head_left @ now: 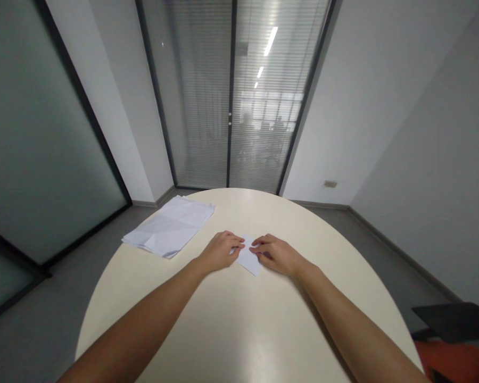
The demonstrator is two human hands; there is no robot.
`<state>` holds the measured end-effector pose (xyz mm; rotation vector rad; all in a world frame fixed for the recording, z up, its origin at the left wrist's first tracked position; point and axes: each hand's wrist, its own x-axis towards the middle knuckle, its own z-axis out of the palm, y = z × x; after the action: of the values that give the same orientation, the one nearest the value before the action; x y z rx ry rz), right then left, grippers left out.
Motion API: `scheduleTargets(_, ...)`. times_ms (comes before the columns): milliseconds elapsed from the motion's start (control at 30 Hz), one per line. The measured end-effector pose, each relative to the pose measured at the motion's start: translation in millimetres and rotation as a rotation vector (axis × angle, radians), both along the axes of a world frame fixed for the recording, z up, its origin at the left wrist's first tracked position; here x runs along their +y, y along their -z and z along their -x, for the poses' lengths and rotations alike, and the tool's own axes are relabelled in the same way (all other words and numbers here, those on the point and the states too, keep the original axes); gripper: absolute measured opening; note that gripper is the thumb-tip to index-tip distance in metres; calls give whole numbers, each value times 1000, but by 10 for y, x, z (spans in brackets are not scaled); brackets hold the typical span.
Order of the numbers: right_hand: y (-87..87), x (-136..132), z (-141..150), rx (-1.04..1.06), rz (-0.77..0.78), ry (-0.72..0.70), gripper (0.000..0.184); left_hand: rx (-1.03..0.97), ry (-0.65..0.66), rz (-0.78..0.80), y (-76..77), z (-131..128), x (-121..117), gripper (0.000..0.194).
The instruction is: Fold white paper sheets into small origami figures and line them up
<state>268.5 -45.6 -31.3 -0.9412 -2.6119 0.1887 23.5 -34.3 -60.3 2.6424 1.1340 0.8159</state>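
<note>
Small flat white paper piece [248,261]: pinching opposite sides with left hand [222,250] and right hand [277,254]; probably feeling light, soft, creasing easily, favouring holding by edges.

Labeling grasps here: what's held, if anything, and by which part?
Small white paper sheet, touched at its left side by the left hand and right side by the right hand; pinched or just pressed down, can't tell.

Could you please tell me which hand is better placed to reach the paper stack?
Probably the left hand: it is nearer the paper stack, while the right hand is on the small paper sheet's opposite side.
</note>
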Motion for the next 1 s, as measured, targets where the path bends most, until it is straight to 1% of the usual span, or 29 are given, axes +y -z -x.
scheduleTargets(100, -45, 19, -90, -41, 19, 29, 30, 7, -6, 1, -12, -7, -16, 20)
scheduleTargets(267, -127, 1, -159, -110, 43, 76, 26, 23, 12, -1, -13, 0, -12, 19)
scheduleTargets(333, -133, -12, -167, -111, 45, 98, 26, 39, 58, 4, -11, 5, -9, 23)
scheduleTargets(400, -125, -17, -178, -96, 45, 105, 25, 61, 102, 14, -13, 7, -11, 31)
scheduleTargets(500, -109, -10, -202, -82, 49, 100, 26, 97, 118, 11, -29, 4, -25, 40)
scheduleTargets(633, -119, -1, -222, -103, 70, 95, 27, 165, 136, -19, -66, -7, -41, 41)
scheduleTargets(767, -139, 0, -242, -136, 77, 97, 26, 190, 116, -31, -84, -19, -41, 38)
scheduleTargets(900, -125, 14, -285, -177, 68, 139, 25, 177, 101, -45, -70, -26, -38, 34)
scheduleTargets(1000, -133, 10, -300, -193, 64, 160, 25, 173, 45, -61, -43, -31, -27, 30)
